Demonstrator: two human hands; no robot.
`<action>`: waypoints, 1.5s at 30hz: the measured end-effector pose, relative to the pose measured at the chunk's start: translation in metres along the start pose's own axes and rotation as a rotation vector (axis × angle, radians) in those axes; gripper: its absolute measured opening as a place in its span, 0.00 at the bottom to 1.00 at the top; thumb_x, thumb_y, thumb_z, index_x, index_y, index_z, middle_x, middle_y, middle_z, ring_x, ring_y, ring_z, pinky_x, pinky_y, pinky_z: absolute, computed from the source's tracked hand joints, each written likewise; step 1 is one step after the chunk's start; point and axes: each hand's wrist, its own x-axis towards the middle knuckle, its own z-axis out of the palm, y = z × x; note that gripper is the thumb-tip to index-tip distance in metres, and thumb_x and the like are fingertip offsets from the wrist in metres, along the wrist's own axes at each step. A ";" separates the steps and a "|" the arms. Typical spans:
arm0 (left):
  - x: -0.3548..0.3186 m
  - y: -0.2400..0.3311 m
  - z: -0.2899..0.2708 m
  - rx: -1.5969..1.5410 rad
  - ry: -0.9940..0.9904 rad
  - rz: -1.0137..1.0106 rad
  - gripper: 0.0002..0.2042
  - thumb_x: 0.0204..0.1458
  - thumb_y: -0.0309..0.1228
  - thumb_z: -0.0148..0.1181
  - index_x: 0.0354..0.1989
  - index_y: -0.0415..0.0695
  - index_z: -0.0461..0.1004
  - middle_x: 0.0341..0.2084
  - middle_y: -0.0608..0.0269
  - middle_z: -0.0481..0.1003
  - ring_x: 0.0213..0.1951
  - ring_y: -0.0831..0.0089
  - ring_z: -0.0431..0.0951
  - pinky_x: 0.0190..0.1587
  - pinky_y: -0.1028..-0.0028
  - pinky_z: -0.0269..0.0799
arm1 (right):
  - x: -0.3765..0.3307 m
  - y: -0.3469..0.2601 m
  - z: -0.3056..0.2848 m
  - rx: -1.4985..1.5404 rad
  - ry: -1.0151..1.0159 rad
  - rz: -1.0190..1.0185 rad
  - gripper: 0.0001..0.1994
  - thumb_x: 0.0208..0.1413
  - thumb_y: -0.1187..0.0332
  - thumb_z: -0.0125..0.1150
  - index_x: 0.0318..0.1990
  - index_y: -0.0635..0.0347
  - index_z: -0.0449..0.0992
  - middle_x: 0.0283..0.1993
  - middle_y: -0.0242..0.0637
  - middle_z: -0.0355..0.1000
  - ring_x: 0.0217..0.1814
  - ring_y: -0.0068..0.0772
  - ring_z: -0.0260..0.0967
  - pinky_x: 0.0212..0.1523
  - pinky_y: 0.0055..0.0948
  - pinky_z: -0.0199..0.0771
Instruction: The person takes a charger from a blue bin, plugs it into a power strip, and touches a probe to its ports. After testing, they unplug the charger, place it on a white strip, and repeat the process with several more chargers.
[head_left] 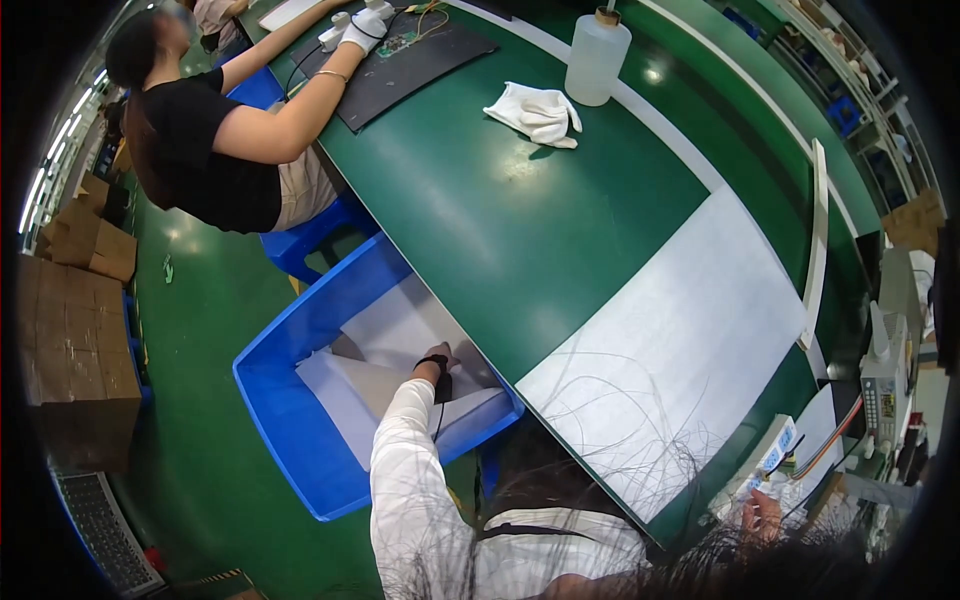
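My left hand (441, 352), with a black band and a cord at its wrist, reaches down into a blue plastic bin (275, 420) beside the table. Pale sheets (390, 325) lie loose and overlapping in the bin, and the hand is among them. Its fingers are small and partly hidden, so I cannot make out a grip. At the lower right, my right hand (762, 516) is next to a white box-shaped device (770, 460) with blue displays or labels. Its fingers look loosely bent and apart, with nothing visible in them. Hair covers part of that arm.
A large white sheet (690, 330) covers the near part of the green table (450, 200). Farther off are a white glove (533, 114) and a translucent bottle (598, 60). A seated co-worker (215, 130) works with gloved hands at a black mat (425, 65). Cartons (80, 340) stand left.
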 end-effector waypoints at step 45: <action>-0.362 0.293 -0.229 0.191 0.413 1.788 0.12 0.51 0.22 0.59 0.45 0.46 0.77 0.25 0.61 0.78 0.29 0.59 0.75 0.35 0.65 0.70 | -0.158 0.079 -0.057 -0.034 0.707 0.490 0.14 0.50 0.62 0.65 0.43 0.58 0.78 0.34 0.38 0.73 0.31 0.39 0.72 0.33 0.32 0.73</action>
